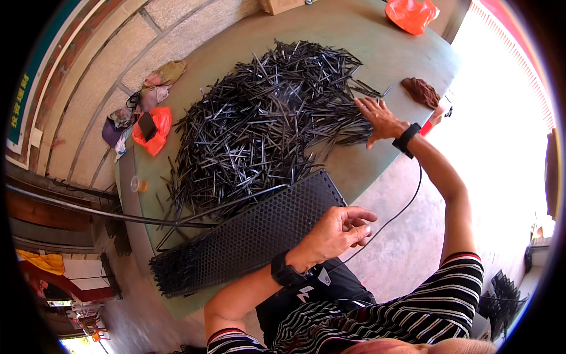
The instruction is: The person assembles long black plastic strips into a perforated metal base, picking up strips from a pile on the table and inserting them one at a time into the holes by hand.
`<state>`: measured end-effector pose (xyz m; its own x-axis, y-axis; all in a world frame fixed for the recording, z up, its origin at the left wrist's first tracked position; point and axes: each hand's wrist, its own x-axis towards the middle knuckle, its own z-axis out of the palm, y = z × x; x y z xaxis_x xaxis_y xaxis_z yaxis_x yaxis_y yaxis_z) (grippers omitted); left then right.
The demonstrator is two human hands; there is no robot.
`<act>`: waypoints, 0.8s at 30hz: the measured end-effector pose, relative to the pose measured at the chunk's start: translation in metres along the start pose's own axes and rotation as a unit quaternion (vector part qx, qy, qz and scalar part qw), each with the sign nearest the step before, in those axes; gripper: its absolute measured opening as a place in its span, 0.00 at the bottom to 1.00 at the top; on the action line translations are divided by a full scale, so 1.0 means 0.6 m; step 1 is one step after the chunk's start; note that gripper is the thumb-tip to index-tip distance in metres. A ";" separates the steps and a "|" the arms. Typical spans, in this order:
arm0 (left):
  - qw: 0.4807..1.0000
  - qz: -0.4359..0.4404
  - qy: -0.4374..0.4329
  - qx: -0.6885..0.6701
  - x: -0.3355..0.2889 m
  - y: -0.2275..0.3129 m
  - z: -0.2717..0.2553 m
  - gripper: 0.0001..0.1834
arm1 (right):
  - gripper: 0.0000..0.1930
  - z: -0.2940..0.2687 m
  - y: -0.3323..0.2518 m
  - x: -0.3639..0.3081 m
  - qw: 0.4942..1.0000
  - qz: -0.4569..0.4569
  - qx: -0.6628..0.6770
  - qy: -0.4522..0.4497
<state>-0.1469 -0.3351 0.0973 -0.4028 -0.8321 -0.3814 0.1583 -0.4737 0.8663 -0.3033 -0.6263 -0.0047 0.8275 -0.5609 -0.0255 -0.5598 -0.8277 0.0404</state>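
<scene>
Under the stick pile point(247, 130): one big greenish table point(354, 35)
Pile's makeup: thin black sticks point(277, 135), all jumbled
Honeycomb tray point(265, 224): black, just on the pile's near side
Right hand point(382, 122): at the pile's right edge, fingers spread wide, gripping nothing I can see
Left hand point(339, 233): pile's near side, above the tray, half-curled, can't tell if it's holding anything

Count recorded: one left hand point(334, 237), one right hand point(383, 121), two black wristbands point(287, 270), one desk point(221, 65), one perforated black block point(268, 221), two orange-red plastic bags point(410, 17), one plastic cup point(138, 184), one brown bundle point(421, 92), one cardboard box point(282, 5); one heap of black strips point(259, 124), its pieces overlapping and too numerous to be counted
</scene>
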 end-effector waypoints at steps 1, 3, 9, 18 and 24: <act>1.000 -0.003 -0.001 0.005 0.002 0.002 0.002 0.14 | 0.74 0.008 -0.004 0.000 1.000 -0.005 -0.008 -0.012; 1.000 -0.001 -0.012 0.005 0.006 0.007 0.010 0.14 | 0.74 0.014 -0.004 0.012 1.000 -0.003 -0.017 -0.007; 0.997 0.049 -0.039 0.044 0.008 0.023 0.039 0.15 | 0.37 0.036 0.033 0.094 0.996 -0.008 0.001 -0.086; 0.992 0.075 -0.073 0.066 -0.022 0.050 0.059 0.15 | 0.21 0.069 0.009 0.103 0.994 -0.003 -0.036 0.102; 0.996 0.061 -0.053 0.038 -0.023 0.037 0.033 0.15 | 0.17 0.089 0.011 0.096 0.971 0.019 -0.019 0.236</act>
<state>-0.1556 -0.3284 0.1284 -0.4779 -0.8452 -0.2392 0.1442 -0.3441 0.9278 -0.2618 -0.6652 -0.0592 0.7397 -0.5121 0.4365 -0.5952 -0.8006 0.0694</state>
